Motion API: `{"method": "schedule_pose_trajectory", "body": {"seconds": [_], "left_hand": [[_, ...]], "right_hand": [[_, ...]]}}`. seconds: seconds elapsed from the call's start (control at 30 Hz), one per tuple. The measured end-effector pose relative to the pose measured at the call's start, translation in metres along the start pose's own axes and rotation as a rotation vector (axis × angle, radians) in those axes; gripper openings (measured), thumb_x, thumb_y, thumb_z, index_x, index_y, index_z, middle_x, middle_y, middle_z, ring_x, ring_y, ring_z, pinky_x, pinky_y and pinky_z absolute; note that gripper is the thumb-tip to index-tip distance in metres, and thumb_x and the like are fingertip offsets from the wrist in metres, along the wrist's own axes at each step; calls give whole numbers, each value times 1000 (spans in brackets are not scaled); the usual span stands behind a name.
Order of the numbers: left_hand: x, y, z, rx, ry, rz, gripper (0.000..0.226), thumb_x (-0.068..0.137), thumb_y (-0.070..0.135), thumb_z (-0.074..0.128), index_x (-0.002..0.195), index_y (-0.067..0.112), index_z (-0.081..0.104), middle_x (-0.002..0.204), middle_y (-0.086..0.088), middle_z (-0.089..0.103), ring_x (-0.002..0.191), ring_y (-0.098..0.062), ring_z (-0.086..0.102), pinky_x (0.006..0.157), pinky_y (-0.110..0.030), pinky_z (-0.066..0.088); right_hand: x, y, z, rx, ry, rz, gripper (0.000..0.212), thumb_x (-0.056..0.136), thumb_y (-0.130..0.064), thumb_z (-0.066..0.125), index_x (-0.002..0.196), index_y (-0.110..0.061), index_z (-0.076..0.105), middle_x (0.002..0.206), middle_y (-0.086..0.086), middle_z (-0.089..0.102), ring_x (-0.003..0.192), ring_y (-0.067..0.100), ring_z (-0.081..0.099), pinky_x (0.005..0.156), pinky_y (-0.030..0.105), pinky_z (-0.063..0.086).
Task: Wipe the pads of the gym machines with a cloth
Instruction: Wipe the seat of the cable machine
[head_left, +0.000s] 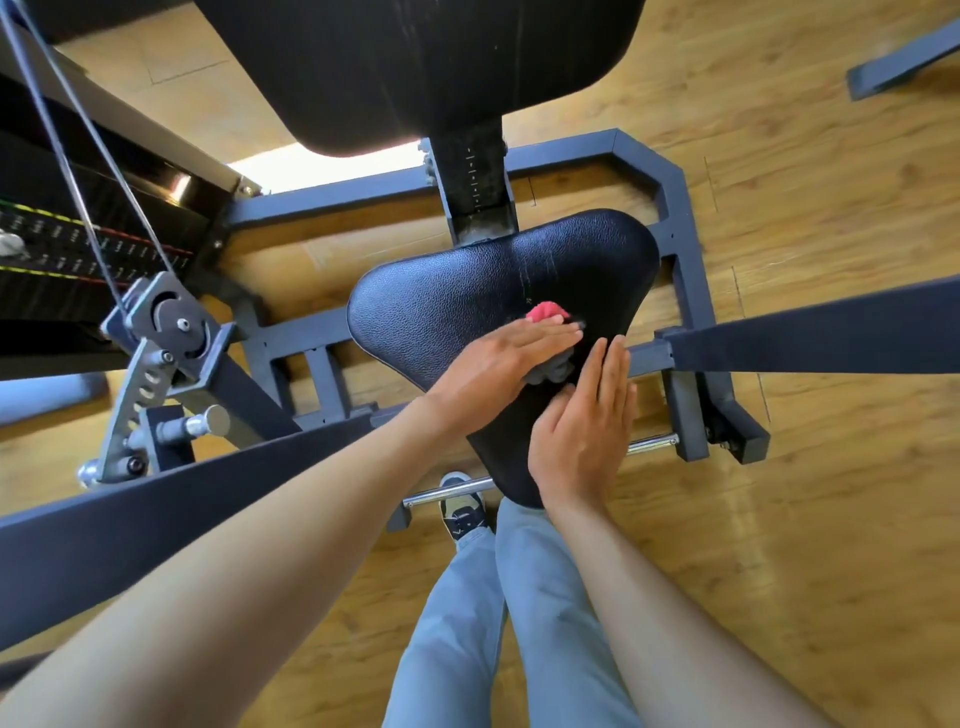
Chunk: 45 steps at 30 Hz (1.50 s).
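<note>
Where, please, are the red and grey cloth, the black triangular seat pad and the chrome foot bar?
red and grey cloth (548, 313): head view, red fold.
black triangular seat pad (441, 306): head view, left lobe.
chrome foot bar (447, 491): head view, left stretch.

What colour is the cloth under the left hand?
The cloth shows red, with a grey part nearer the person, under the left hand; head view.

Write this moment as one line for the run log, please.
stage: wiping seat pad | left hand: flat, pressing cloth on pad | right hand: flat on pad beside cloth | back pad: untouched
</note>
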<state>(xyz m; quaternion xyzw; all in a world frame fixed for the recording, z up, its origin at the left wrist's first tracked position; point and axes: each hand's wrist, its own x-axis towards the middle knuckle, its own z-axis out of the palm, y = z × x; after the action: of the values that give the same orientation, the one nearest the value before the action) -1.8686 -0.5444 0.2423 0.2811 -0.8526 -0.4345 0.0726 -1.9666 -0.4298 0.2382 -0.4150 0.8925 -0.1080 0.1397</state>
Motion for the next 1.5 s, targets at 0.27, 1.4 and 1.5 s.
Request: {"method": "schedule_pose_trajectory", "body": {"seconds": [0.27, 1.4, 1.5], "left_hand": [[47, 7, 3, -87, 50, -152, 53, 95, 19, 40, 144, 14, 60, 150, -7, 55, 144, -19, 46, 116, -23, 35], [-32, 21, -3, 58, 68, -340, 67, 83, -6, 46, 146, 13, 57, 156, -3, 50, 147, -20, 43, 114, -39, 45], [-18, 26, -6, 47, 72, -400, 66, 89, 24, 28, 150, 14, 53, 158, -2, 48, 147, -18, 42, 115, -30, 39]], "right_hand": [[0, 0, 2, -9, 33, -9, 58, 101, -18, 37, 157, -2, 35, 166, 15, 29, 153, 30, 29, 120, 46, 34], [2, -2, -2, 5, -54, -5, 61, 101, -20, 33, 159, -2, 29, 168, 15, 23, 155, 31, 23, 121, 48, 30], [0, -4, -3, 0, -49, -1, 61, 101, -19, 34, 159, -1, 29, 168, 17, 24, 155, 32, 23, 120, 47, 31]]}}
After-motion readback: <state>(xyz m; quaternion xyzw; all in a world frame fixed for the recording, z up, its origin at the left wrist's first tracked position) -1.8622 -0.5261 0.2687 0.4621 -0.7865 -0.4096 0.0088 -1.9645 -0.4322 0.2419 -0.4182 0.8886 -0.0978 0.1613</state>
